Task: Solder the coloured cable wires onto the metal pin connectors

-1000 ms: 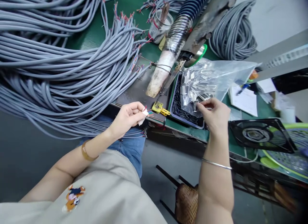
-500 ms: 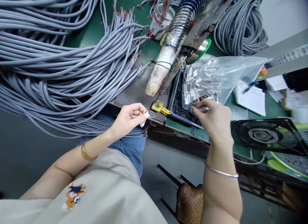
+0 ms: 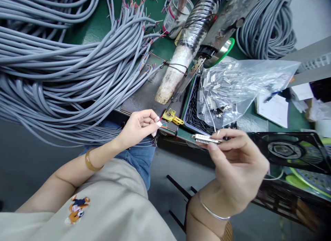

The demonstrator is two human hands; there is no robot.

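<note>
My left hand (image 3: 138, 128) is closed near the bench edge, with white wrapping on its thumb and index fingertips. It pinches a cable end with thin coloured wires (image 3: 164, 124) fanning out; the rest of that cable is mostly hidden by the hand. Between the thumb and fingers of my right hand (image 3: 236, 161) is a metal multi-pin connector (image 3: 203, 138), held in front of the tray. A clear plastic bag (image 3: 232, 85) of metal connectors lies over the tray (image 3: 184, 118), which contains many small black pieces. Just right of the wires lies a yellow-handled tool (image 3: 176, 119).
Bundles of grey cable (image 3: 85, 65) cover the left side. A wrapped duct (image 3: 176, 65) and a soldering iron-like metal tool (image 3: 190, 75) stand over a dark board (image 3: 139, 99). A glass jar (image 3: 177, 16) is behind. A black fan (image 3: 287, 151) sits right; a stool (image 3: 178, 192) is below.
My right hand has drawn back from the bag toward me and turned, now with a connector in its fingers. The left hand stays nearly still with the wires.
</note>
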